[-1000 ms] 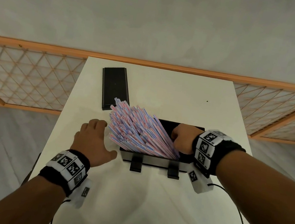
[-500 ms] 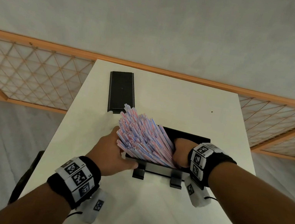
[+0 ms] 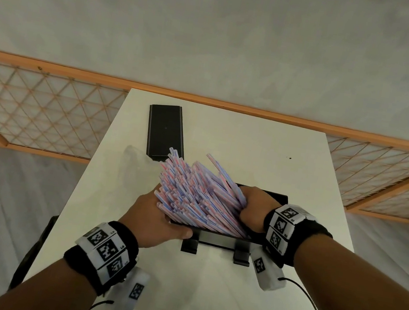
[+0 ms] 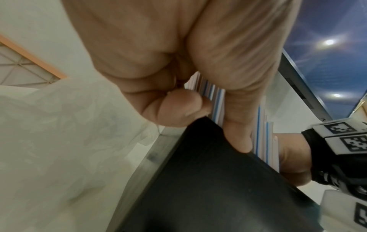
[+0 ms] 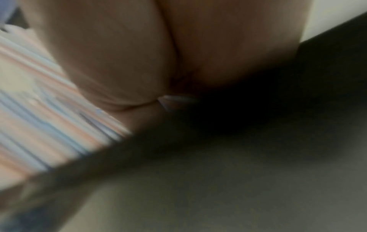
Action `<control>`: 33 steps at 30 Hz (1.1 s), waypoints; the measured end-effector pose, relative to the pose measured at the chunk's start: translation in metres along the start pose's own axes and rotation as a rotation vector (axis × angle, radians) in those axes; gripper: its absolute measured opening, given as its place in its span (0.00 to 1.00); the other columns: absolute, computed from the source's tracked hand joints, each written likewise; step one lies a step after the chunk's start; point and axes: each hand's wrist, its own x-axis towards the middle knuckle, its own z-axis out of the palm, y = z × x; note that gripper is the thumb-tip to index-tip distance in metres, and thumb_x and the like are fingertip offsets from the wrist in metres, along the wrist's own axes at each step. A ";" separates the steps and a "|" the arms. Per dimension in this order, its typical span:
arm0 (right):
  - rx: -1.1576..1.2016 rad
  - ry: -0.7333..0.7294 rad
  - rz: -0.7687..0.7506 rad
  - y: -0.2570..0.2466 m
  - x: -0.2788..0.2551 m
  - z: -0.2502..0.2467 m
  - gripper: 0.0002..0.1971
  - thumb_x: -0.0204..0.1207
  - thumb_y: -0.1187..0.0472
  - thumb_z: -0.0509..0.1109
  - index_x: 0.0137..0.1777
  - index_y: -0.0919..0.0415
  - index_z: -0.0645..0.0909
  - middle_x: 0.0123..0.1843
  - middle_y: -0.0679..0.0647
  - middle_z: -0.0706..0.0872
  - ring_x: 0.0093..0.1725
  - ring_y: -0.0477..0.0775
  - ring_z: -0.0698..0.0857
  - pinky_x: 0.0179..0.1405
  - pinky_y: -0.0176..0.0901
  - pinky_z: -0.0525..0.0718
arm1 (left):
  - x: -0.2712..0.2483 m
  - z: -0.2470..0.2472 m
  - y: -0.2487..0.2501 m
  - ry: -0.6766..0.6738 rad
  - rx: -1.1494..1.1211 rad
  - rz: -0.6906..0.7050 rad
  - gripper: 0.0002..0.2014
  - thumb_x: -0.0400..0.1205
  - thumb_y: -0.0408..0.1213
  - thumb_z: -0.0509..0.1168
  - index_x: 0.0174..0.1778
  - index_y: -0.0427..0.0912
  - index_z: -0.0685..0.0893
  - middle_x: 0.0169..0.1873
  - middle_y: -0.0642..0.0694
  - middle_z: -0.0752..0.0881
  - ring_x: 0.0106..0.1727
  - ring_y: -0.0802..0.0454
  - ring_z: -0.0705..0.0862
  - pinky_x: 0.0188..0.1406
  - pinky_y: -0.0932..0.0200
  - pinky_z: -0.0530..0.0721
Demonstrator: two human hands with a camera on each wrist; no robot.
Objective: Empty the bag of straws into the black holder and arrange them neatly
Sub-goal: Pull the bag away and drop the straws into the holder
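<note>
Now the white rectangular table (image 3: 266, 149) carries the black plastic holder (image 3: 222, 237); striped paper straws (image 3: 196, 196) fan toward eleven o'clock, right hand (image 3: 254, 209) clamping their base, left hand (image 3: 152, 216) cupping the splayed side, nearer the loose ends.

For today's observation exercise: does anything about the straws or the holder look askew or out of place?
Yes. The straws stand slanted and fanned out instead of lying flat in the black holder, their far ends sticking up past its left end. The left hand and right hand grip the bundle. The empty bag lies crumpled beside it.
</note>
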 end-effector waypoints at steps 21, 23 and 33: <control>0.051 0.076 0.078 0.008 -0.025 0.015 0.21 0.68 0.59 0.70 0.62 0.56 0.76 0.55 0.55 0.84 0.53 0.57 0.84 0.51 0.45 0.85 | -0.007 0.005 0.011 0.078 -0.046 -0.026 0.36 0.55 0.57 0.84 0.61 0.58 0.85 0.55 0.60 0.90 0.55 0.63 0.88 0.58 0.56 0.89; 0.097 0.020 0.041 0.000 -0.023 0.018 0.31 0.67 0.62 0.68 0.73 0.51 0.73 0.62 0.55 0.84 0.60 0.59 0.84 0.59 0.46 0.83 | -0.008 0.005 0.013 0.081 -0.054 -0.023 0.39 0.53 0.59 0.82 0.62 0.59 0.84 0.58 0.59 0.89 0.58 0.60 0.88 0.61 0.52 0.88; 0.048 0.169 -0.123 -0.014 -0.020 0.018 0.23 0.74 0.69 0.65 0.68 0.55 0.74 0.57 0.54 0.83 0.57 0.57 0.82 0.55 0.40 0.76 | -0.011 0.002 0.021 0.039 -0.027 -0.064 0.33 0.64 0.45 0.87 0.64 0.50 0.82 0.36 0.61 0.80 0.29 0.70 0.80 0.21 0.77 0.74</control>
